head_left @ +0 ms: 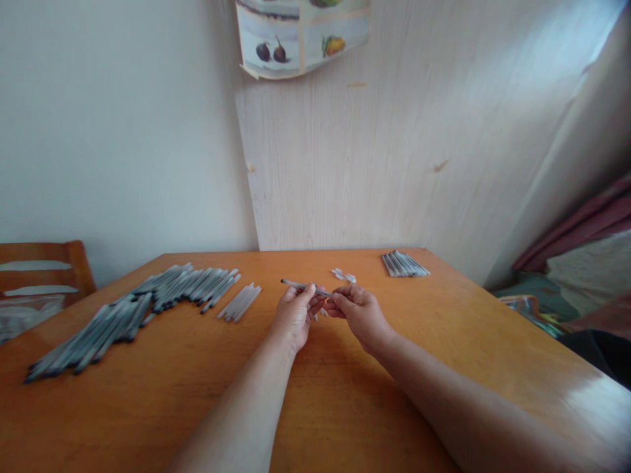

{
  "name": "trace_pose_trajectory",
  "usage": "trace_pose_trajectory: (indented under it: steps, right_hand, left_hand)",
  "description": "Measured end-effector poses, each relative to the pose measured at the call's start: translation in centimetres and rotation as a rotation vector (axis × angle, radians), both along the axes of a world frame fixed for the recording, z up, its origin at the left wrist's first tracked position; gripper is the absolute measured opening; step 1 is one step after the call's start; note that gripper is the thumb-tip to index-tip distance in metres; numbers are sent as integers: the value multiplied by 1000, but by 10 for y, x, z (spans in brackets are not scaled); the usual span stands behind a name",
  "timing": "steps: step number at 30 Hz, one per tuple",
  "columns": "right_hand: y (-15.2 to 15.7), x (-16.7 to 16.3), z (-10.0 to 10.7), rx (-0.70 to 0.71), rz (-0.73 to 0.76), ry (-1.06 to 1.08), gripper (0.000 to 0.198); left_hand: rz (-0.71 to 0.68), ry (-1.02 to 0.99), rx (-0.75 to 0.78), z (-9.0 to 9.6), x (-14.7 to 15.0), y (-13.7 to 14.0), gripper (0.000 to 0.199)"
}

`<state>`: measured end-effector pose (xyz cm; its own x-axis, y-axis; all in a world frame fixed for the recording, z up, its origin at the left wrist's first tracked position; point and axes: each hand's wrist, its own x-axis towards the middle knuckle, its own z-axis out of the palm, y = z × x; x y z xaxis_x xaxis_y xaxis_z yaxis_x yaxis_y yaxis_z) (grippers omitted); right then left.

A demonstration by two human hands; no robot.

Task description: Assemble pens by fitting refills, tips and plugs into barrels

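Slim pen (294, 284), just right of the clear tubes (240, 303): the left hand (294, 316) pinches its barrel, the right hand (361, 314) its right end; probably light, stiff and slick, best held mid-barrel between thumb and finger.

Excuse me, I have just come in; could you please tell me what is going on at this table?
A person is holding a slim pen-like stick between the fingers of the left hand and right hand, above the wooden table. To the left lie a large spread of dark-ended sticks and a small row of pale sticks. Small whitish pieces lie just beyond the hands, and a neat bundle of sticks lies at the far right.
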<state>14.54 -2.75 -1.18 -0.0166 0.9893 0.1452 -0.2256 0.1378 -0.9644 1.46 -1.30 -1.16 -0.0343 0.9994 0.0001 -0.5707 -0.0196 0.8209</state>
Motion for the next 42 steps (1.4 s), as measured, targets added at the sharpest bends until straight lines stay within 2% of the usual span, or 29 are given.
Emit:
trace_pose_trajectory:
  steps: [12,19,31,42]
  right_hand:
    - [5,2,-3,-59,46,3,16]
    - [4,5,4,-150,-7,-8,5]
    - [3,10,1,-145,2,-124,10]
    - [7,11,-5,-106,6,-130,14]
  left_hand:
    - [16,55,5,1,-2,1,17]
    - [43,51,-7,-1,-4,4,19]
    - [52,55,-30,-3,-5,7,17]
    - [49,60,-25,-2,-6,8,18]
